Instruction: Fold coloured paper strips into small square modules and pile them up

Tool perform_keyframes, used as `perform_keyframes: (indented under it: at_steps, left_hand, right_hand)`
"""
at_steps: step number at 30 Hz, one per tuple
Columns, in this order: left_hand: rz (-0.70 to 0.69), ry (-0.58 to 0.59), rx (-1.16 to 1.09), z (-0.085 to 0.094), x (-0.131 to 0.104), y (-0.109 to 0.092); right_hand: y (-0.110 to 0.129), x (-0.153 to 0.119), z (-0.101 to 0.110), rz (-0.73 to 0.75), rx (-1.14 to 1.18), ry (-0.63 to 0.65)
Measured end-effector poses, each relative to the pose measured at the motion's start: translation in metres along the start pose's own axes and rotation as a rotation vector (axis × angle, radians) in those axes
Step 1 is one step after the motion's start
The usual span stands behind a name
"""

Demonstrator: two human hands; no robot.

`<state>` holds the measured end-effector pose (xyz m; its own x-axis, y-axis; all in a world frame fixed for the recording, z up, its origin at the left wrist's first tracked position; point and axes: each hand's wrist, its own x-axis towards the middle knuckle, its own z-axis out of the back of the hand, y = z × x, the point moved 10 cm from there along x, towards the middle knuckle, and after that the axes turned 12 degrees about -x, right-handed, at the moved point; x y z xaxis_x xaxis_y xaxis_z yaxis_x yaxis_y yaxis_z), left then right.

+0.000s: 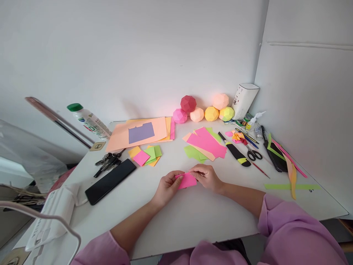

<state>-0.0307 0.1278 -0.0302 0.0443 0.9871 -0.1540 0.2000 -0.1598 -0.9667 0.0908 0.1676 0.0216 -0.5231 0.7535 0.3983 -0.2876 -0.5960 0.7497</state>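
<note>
A small bright pink piece of paper (188, 180) is held between both hands above the white table (209, 217). My left hand (168, 186) pinches its left side, thumb on top. At the paper's upper right edge, the fingers of my right hand (206, 176) are closed on it. Beyond the hands lie pink, peach and green paper pieces (206, 143). Small pink, green and orange squares (141, 158) lie to the left of them.
A black phone (110, 181), keys (109, 160) and a bottle (92, 123) are on the left. Faceted paper balls (188, 104) stand along the wall. A black-and-yellow cutter (237, 154), scissors (254, 154) and paper strips (281, 187) lie on the right.
</note>
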Motion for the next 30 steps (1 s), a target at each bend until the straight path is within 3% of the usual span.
perform_keyframes:
  at_steps: [9, 21, 26, 30]
  left_hand:
    - [-0.056, 0.063, 0.197, -0.005, -0.001, -0.01]
    - [-0.044, 0.122, 0.164, -0.008, 0.002, -0.005]
    - [-0.079, 0.101, 0.183, -0.008, 0.002, -0.009]
    - [-0.105, 0.086, 0.188, -0.008, -0.001, -0.014]
  right_hand:
    - [0.012, -0.002, 0.0, 0.13, -0.022, -0.012]
    - [0.013, 0.0, -0.003, 0.14, -0.004, 0.0]
    - [0.006, -0.001, -0.008, 0.068, 0.011, 0.049]
    - [-0.011, -0.004, -0.018, -0.124, 0.08, 0.144]
